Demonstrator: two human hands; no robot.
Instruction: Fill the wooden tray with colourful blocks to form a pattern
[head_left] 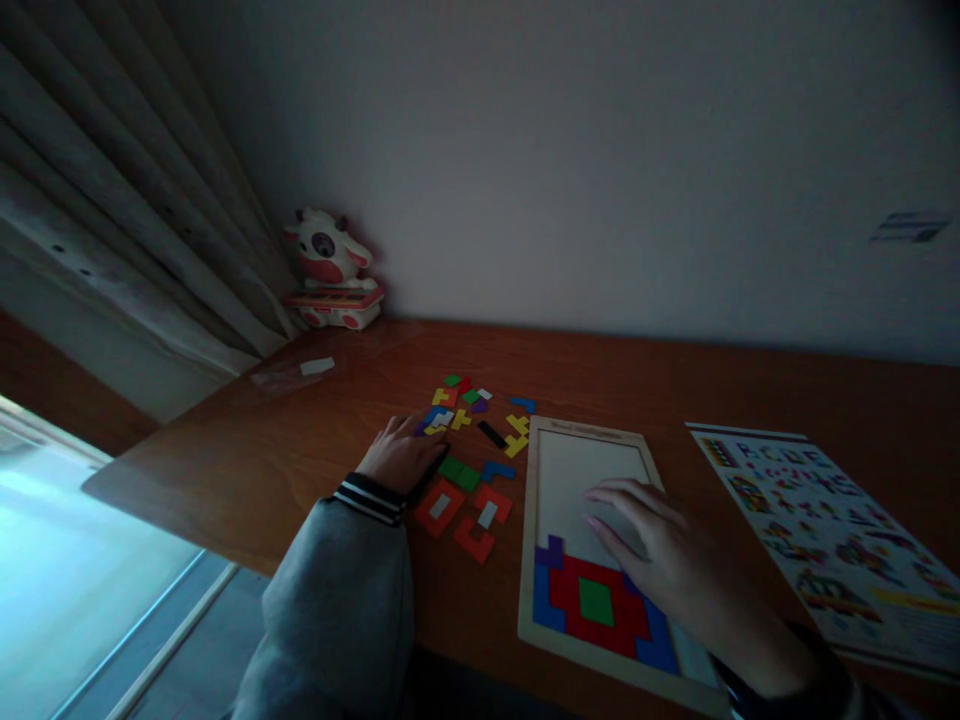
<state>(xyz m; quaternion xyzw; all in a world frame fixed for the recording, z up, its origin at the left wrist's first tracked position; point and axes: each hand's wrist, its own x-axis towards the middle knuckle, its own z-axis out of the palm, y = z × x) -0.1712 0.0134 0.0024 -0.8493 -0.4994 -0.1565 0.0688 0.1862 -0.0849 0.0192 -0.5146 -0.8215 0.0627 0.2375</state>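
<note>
My left hand lies low on the table at the left edge of a scatter of coloured puzzle pieces, its fingers stretched out flat and touching or very near a blue and a white piece. Over the wooden puzzle board hovers my right hand, thumb and fingers apart with nothing between them. The board's lower part holds fitted pieces: a green rectangle ringed by red pieces, with blue and purple ones at the sides. Its upper part is bare. My right hand hides some of the board's right side.
Red pieces, a green piece and a black bar lie left of the board. A printed pattern sheet lies to the right. A cow-shaped toy keyboard stands at the back left, near a curtain.
</note>
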